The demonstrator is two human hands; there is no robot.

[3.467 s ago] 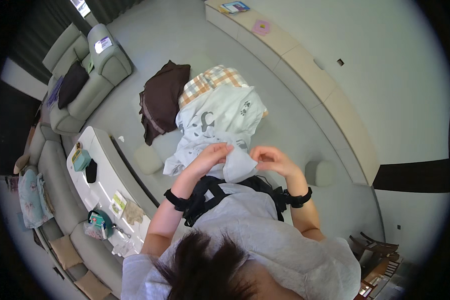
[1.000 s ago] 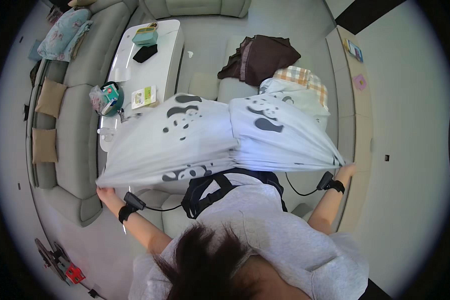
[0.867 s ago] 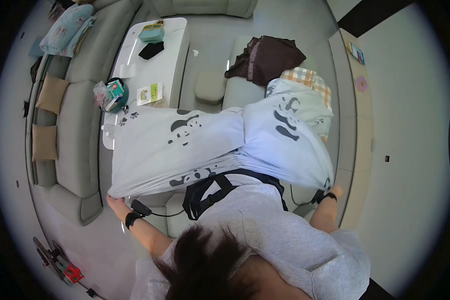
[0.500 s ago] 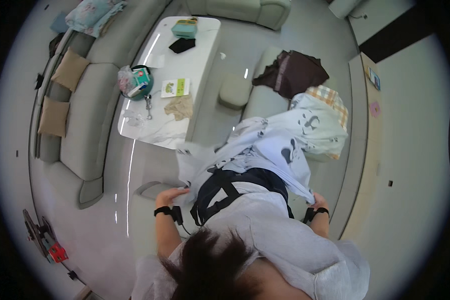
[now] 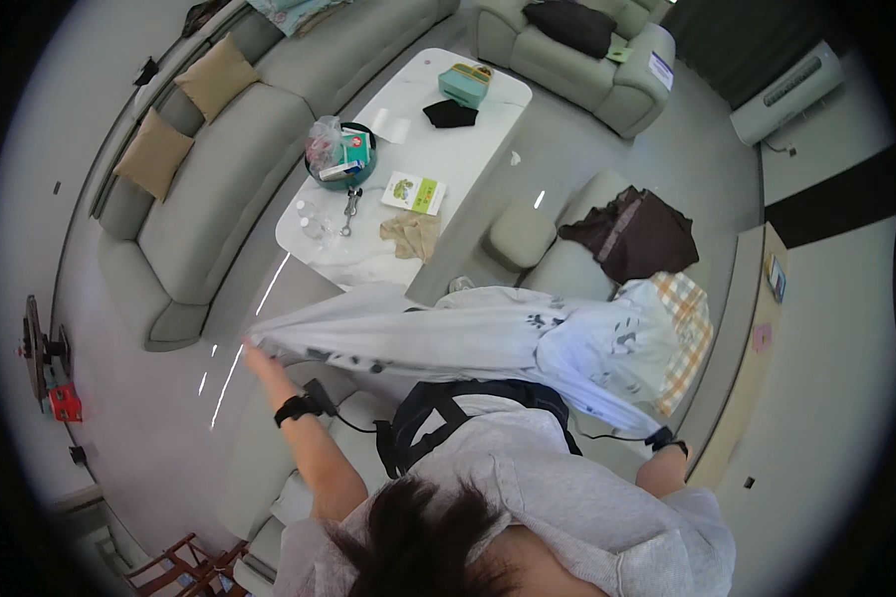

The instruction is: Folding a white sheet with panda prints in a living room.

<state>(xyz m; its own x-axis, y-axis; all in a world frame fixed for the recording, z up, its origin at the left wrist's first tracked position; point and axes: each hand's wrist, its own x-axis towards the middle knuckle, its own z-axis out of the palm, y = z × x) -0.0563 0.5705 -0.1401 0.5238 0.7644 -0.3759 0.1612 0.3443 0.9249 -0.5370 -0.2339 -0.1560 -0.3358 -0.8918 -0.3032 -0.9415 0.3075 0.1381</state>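
Observation:
A large white cloth [image 5: 448, 333] with dark animal and paw prints stretches across in front of me. My left hand [image 5: 261, 360] is closed on its left end and pulls it out taut and narrow. The cloth's near right edge runs tight to my right hand [image 5: 671, 450]; the fingers there are mostly hidden behind the wrist strap and its small black device. On the right, the cloth's wider part lies bunched on the seat, over or beside an orange-and-white checked cloth [image 5: 687, 323]. A dark brown folded garment [image 5: 639, 234] lies just beyond them.
A white marble-look table [image 5: 388, 264] bears a round dark container [image 5: 358, 179], a green-and-white box [image 5: 414, 193], a beige cloth [image 5: 411, 237] and a teal box [image 5: 465, 86]. A grey sofa [image 5: 229, 189] stands left, a small stool [image 5: 521, 237] ahead. A low ledge [image 5: 737, 338] runs along the right.
My left hand has swung out left and forward, drawing the cloth from a loose heap into a taut stretch. My right hand has moved slightly right and back. The view has turned.

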